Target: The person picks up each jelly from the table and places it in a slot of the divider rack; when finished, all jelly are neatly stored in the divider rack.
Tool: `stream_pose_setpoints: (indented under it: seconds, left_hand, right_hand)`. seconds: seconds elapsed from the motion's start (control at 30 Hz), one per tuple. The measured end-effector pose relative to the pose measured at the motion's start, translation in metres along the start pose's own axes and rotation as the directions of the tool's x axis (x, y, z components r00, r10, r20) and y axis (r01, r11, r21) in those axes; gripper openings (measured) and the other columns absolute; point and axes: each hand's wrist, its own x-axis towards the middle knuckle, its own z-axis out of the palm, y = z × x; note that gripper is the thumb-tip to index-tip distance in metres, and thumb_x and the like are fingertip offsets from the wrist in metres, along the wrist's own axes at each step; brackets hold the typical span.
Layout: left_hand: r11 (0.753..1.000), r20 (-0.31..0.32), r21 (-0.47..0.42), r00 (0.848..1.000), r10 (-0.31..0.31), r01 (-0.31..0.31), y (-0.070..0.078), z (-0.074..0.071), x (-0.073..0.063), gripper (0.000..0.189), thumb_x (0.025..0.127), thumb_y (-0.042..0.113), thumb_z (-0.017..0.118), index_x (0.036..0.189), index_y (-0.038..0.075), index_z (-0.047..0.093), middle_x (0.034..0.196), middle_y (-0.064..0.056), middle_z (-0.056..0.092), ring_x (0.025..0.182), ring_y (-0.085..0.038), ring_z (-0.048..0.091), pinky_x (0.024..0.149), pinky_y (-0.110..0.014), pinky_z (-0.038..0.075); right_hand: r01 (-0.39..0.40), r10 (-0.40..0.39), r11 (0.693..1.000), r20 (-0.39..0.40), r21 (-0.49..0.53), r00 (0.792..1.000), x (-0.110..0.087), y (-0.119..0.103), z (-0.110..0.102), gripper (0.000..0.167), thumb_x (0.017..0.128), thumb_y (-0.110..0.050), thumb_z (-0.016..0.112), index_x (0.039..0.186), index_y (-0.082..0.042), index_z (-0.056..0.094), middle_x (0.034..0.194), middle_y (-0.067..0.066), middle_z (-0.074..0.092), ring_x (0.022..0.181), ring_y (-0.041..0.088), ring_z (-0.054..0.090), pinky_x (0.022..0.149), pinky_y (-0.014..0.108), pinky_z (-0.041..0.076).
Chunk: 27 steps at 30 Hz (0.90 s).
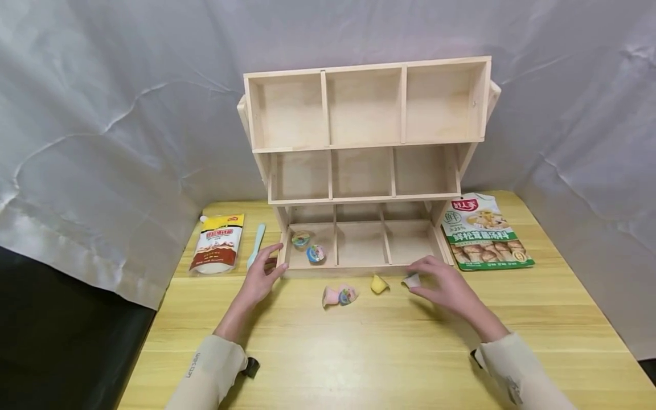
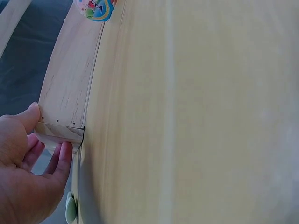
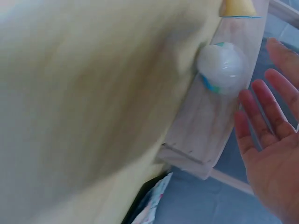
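A three-tier wooden rack (image 1: 359,272) stands on the table. My left hand (image 1: 258,276) grips its front left corner, thumb on the front board and fingers at the end, as the left wrist view shows. My right hand (image 1: 446,285) is beside a whitish jelly cup (image 3: 223,67) in front of the rack; its fingers look extended and apart from the cup in the right wrist view. A yellow jelly cup (image 1: 379,285) lies left of that one. Further left are a pink jelly cup (image 1: 330,296) and one with a printed lid (image 1: 347,294).
Two jelly cups (image 1: 316,254) sit in the rack's bottom left compartment. A red-and-yellow pouch (image 1: 217,245) and a pale green utensil (image 1: 257,245) lie left of the rack. To its right lies a green-and-white mushroom pouch (image 1: 487,233). Grey cloth (image 1: 128,114) hangs behind.
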Motion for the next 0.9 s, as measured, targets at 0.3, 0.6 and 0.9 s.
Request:
stream_pose_setpoints:
  seconds: [0.3,0.6,0.9]
  left_hand:
    - [1.000,0.003,0.005,1.000,0.006,-0.006,-0.002,0.000,0.001,0.056,0.102,0.013,0.066,0.154,0.013,0.046,0.157,-0.018,0.040,0.132,-0.044,0.054,0.115,-0.057,0.046]
    - [1.000,0.001,-0.003,1.000,0.007,-0.007,-0.002,0.000,0.001,0.056,0.102,0.013,0.067,0.154,0.012,0.046,0.157,-0.018,0.041,0.132,-0.044,0.054,0.115,-0.057,0.046]
    - [1.000,0.000,-0.003,1.000,0.004,-0.004,0.000,0.000,0.000,0.056,0.102,0.012,0.067,0.153,0.013,0.046,0.156,-0.018,0.040,0.132,-0.045,0.054,0.115,-0.057,0.046]
  right_hand:
    - [-0.062,0.062,0.998,0.014,-0.009,0.998,-0.008,0.008,0.006,0.043,0.081,-0.009,0.088,0.121,-0.006,0.074,0.113,0.007,0.070,0.101,0.030,0.068,0.089,0.054,0.060]
    - [-0.117,0.118,0.993,0.066,-0.027,0.991,-0.008,0.015,0.018,0.039,0.081,-0.009,0.088,0.117,-0.006,0.074,0.117,0.010,0.070,0.100,0.028,0.067,0.089,0.051,0.061]
    - [-0.110,0.112,0.993,0.077,-0.038,0.991,-0.008,0.016,0.021,0.035,0.082,-0.009,0.087,0.114,-0.005,0.074,0.116,0.010,0.071,0.094,0.021,0.068,0.084,0.042,0.061]
